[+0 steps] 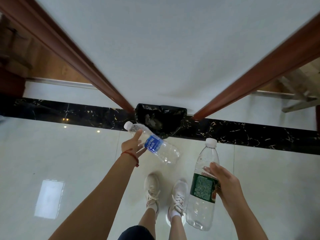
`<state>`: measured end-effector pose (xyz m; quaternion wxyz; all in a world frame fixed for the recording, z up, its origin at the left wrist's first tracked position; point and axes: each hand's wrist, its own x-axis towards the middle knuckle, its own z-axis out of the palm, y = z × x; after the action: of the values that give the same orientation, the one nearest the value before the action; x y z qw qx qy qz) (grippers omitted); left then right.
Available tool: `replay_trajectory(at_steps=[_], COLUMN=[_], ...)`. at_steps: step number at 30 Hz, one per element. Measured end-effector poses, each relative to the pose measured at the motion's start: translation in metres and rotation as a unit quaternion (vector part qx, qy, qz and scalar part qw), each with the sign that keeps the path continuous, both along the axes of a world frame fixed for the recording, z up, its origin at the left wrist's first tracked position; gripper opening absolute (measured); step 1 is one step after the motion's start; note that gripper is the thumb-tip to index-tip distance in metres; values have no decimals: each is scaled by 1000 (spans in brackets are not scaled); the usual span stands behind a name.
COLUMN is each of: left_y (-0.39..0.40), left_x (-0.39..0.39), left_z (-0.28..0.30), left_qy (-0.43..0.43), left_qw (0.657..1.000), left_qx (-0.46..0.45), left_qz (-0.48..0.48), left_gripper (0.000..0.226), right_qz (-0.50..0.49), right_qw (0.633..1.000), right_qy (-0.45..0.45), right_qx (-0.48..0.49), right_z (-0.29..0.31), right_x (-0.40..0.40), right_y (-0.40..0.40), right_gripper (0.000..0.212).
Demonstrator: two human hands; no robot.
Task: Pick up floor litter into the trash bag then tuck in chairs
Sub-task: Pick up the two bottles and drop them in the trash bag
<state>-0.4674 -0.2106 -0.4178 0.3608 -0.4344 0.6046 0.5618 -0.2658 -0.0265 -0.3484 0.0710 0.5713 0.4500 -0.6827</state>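
Shiny floor (69, 161) below; my left hand (132, 146) loosely holds a light, crushy bottle (155, 144), right hand (225, 181) grips another mid-body.

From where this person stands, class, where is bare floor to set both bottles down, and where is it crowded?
Bare white tile lies left of the left hand, and more right of the right hand. Crowded: the trash bag between the door frames, and around the shoes.

blue-label bottle (152, 144): "AQUAFINA" | green-label bottle (204, 186): print too small to read
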Motion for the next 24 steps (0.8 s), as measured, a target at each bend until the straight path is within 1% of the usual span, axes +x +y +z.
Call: replay_trajectory(at_steps=[2, 5, 7, 10, 13, 15, 16, 19, 21, 22, 24], left_y=[5, 15, 23, 33, 39, 40, 40, 39, 37, 36, 32], left_x=[-4, -9, -12, -15, -20, -23, -24, -29, -32, -32, -31], left_z=[-8, -15, -19, -23, -28, -33, -34, -37, -37, -36, -33], left_qy=[-1, 2, 6, -1, -14, -14, -13, -7, -21, -26, -11], left_qw=[1000, 998, 996, 993, 990, 990, 990, 988, 988, 990, 997], left_qx=[10, 19, 13, 9, 7, 7, 11, 47, 62, 59, 29], left_qz=[24, 58, 84, 117, 138, 141, 142, 147, 138, 125, 74], left_gripper=[43, 48, 52, 51, 48, 48, 48, 55, 66, 65, 53], right_qz=[2, 7, 4, -3, -4, 1, 1, -2, 4, 5, 0], right_qw=[1000, 1000, 1000, 1000, 1000, 1000, 1000, 1000, 1000, 1000, 1000], right_qy=[-1, -1, 3, 6, 2, 3, 1, 1, 0, 1, 6], right_qx=[4, 12, 5, -2, 10, 20, 21, 13, 20, 20, 10], right_z=[-3, -5, -7, -7, -9, -11, -12, -14, -16, -16, -17], right_x=[-1, -3, -6, -11, -14, -16, -16, -20, -22, -23, -24], right_y=[1, 5, 8, 13, 16, 18, 19, 20, 19, 18, 15], right_gripper=[62, 67, 60, 55, 63, 78, 83, 80, 87, 85, 70])
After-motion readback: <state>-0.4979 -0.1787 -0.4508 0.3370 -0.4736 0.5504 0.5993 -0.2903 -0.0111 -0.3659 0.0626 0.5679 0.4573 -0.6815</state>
